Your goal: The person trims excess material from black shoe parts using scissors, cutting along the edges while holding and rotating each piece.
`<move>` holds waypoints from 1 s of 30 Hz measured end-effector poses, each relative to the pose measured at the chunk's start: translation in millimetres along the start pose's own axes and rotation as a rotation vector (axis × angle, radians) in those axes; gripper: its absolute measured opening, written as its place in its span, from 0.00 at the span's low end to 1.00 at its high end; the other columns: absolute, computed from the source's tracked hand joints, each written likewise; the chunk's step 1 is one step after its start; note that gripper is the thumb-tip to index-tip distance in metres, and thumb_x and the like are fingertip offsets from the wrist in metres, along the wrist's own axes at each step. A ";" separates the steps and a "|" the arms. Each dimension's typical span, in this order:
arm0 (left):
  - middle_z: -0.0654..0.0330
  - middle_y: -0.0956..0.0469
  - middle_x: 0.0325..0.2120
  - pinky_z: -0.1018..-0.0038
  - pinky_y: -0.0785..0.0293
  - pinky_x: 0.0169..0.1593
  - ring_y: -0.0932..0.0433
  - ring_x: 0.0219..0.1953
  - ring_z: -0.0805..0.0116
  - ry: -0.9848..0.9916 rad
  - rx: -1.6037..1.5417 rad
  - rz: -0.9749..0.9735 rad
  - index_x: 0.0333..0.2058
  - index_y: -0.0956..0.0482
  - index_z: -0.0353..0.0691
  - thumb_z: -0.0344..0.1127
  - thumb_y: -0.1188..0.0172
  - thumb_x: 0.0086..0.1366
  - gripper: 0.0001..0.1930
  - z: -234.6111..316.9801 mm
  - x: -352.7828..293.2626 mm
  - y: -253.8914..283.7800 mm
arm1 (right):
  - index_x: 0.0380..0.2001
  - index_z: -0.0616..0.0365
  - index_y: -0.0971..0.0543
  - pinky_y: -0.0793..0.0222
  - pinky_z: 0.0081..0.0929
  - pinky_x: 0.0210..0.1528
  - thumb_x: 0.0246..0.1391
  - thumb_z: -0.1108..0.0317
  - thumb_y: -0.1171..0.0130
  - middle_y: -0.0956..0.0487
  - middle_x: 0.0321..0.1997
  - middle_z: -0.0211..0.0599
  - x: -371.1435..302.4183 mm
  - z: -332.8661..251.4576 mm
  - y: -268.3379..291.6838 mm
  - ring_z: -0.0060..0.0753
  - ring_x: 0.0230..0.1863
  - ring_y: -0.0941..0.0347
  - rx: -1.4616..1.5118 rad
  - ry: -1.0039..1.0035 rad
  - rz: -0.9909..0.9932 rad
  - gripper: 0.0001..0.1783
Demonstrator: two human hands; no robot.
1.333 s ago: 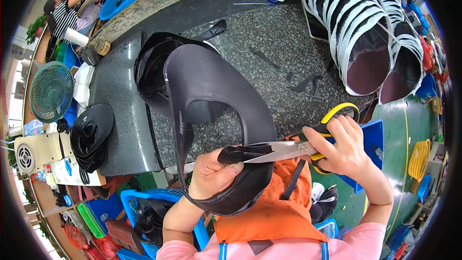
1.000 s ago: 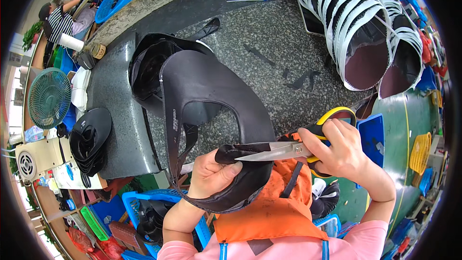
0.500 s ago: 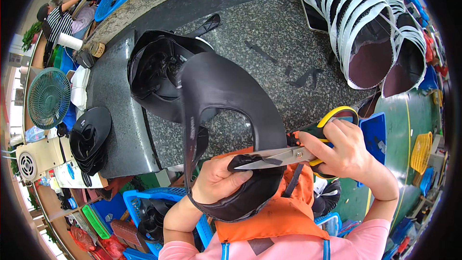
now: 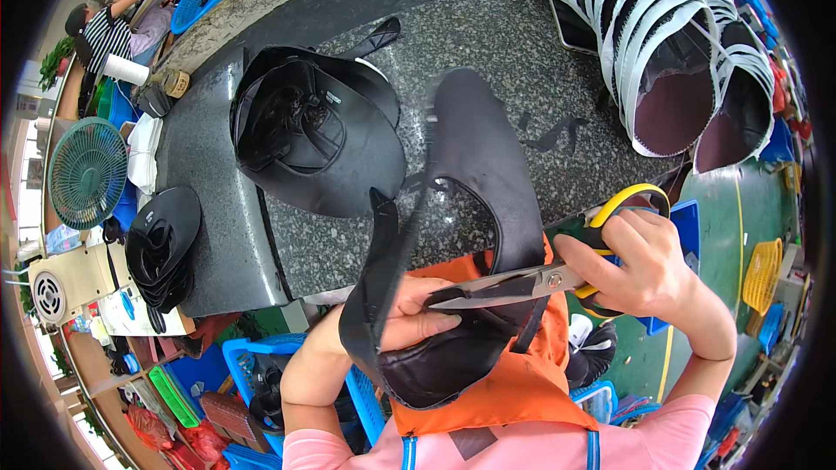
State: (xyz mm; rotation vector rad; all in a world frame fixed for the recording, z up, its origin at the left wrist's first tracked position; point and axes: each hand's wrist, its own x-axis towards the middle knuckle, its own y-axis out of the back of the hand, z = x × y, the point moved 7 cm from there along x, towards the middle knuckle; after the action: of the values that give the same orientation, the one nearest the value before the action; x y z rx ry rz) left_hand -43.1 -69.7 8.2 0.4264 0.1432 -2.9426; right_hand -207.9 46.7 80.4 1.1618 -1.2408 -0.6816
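Note:
My left hand (image 4: 409, 318) grips a black curved hat piece (image 4: 483, 165) that arches up over the dark stone table (image 4: 488, 43); its padded lower part sits under my fingers. My right hand (image 4: 640, 265) holds yellow-handled scissors (image 4: 522, 283), whose blades point left and lie against the black piece right by my left fingers. An orange apron (image 4: 522, 383) is below both hands.
A stack of black hats (image 4: 318, 130) lies on the table left of my hands. Stacks of white-edged brims (image 4: 662, 43) stand at the upper right. More black hats (image 4: 161, 244), a green fan (image 4: 87, 174) and blue crates (image 4: 248, 365) are at the left. Another person (image 4: 104, 26) sits far left.
The black piece has swung upright and turned, now standing narrower over the table. My right hand with the scissors has stayed by my left hand, and the blades have closed further.

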 end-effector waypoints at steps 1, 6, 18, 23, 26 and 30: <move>0.60 0.22 0.23 0.78 0.31 0.33 0.26 0.27 0.77 0.096 0.066 -0.052 0.46 0.20 0.31 0.26 0.36 0.58 0.15 2.6 2.6 2.2 | 0.42 0.51 0.19 0.45 0.23 0.16 0.38 0.67 0.33 0.41 0.21 0.24 -0.6 0.9 0.4 0.20 0.16 0.39 0.007 0.001 -0.023 0.21; 0.67 0.20 0.31 0.81 0.31 0.38 0.27 0.34 0.82 0.099 -0.134 -0.101 0.46 0.21 0.30 0.23 0.38 0.58 0.16 -7.3 10.5 13.6 | 0.41 0.54 0.20 0.42 0.24 0.16 0.38 0.67 0.35 0.38 0.21 0.26 5.0 1.3 1.3 0.23 0.16 0.36 0.005 0.011 -0.106 0.21; 0.50 0.32 0.57 0.55 0.33 0.62 0.28 0.56 0.51 -0.568 -0.270 1.037 0.63 0.43 0.35 0.23 0.48 0.61 0.30 -41.2 -12.8 16.3 | 0.45 0.57 0.27 0.33 0.34 0.21 0.39 0.67 0.34 0.32 0.24 0.35 36.2 -3.3 -80.1 0.35 0.20 0.29 0.147 -0.314 0.024 0.26; 0.54 0.23 0.47 0.64 0.20 0.47 0.20 0.47 0.61 -0.519 -0.638 1.218 0.53 0.30 0.32 0.30 0.45 0.69 0.16 -46.3 -17.5 61.4 | 0.46 0.56 0.27 0.34 0.34 0.20 0.41 0.67 0.33 0.31 0.24 0.35 48.3 -9.4 -79.1 0.37 0.18 0.31 0.190 -0.313 -0.021 0.25; 0.51 0.22 0.45 0.64 0.19 0.47 0.20 0.45 0.59 -0.475 -0.615 1.039 0.54 0.31 0.32 0.25 0.45 0.67 0.17 -35.3 -16.5 68.3 | 0.46 0.54 0.26 0.34 0.34 0.19 0.41 0.66 0.31 0.32 0.23 0.35 48.8 -2.3 -68.7 0.37 0.19 0.31 0.176 -0.308 -0.060 0.26; 0.51 0.21 0.43 0.64 0.20 0.47 0.19 0.44 0.60 -0.443 -0.647 0.880 0.54 0.30 0.32 0.23 0.46 0.66 0.17 -21.9 -12.6 59.4 | 0.46 0.56 0.25 0.35 0.34 0.20 0.39 0.67 0.31 0.34 0.24 0.34 49.8 -0.8 -48.0 0.36 0.18 0.33 0.190 -0.283 -0.045 0.26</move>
State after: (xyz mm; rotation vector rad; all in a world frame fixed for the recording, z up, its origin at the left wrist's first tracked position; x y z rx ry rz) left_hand -14.7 -123.6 -13.3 -0.2202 0.6297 -1.9094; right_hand -186.1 -13.2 53.6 1.2832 -1.5476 -0.7950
